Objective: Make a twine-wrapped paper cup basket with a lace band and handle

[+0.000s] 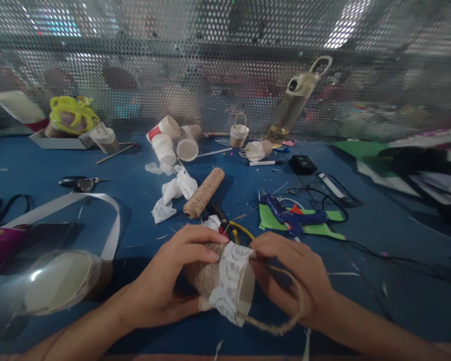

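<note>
My left hand [173, 278] wraps round a paper cup [220, 283] lying on its side, covered in jute twine with a white lace band near its rim. My right hand [291, 273] pinches the rim and lace at the cup's open end. A jute rope handle [281, 321] loops from the cup under my right hand. Both hands hover just above the blue table [379, 235], near its front edge.
Just behind the hands lie scissors [229, 225], a jute spool [204, 192], lace scraps [175, 193] and a blue glue gun [291, 216] on green paper. Paper cups [173, 140], small baskets [239, 133], a bottle [293, 103] stand at the back; cables run at right; a clear tape roll [56, 281] sits at left.
</note>
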The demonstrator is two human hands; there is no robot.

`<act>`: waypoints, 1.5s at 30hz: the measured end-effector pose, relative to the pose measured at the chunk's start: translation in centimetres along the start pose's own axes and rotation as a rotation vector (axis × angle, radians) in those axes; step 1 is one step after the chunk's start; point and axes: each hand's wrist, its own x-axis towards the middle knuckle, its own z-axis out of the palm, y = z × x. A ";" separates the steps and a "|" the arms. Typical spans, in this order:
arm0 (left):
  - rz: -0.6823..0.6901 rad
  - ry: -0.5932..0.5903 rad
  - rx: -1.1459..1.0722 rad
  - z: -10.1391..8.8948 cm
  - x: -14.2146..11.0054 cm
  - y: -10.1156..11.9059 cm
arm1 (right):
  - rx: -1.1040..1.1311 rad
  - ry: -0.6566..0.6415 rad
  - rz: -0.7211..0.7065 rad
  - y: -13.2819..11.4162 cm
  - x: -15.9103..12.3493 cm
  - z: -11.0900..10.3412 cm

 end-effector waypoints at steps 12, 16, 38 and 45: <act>-0.011 -0.012 0.003 -0.1 -0.2 0.1 | -0.096 -0.064 -0.037 0.1 -0.3 -0.1; -0.010 -0.011 0.002 -0.1 -0.1 0.2 | -0.139 -0.038 -0.054 0.1 -0.4 0.0; -0.015 0.011 0.022 -0.1 0.0 0.1 | -0.201 -0.009 -0.066 0.1 -0.7 0.2; -0.006 0.009 0.034 -0.1 0.0 0.1 | -0.194 -0.007 -0.060 0.1 -0.5 0.4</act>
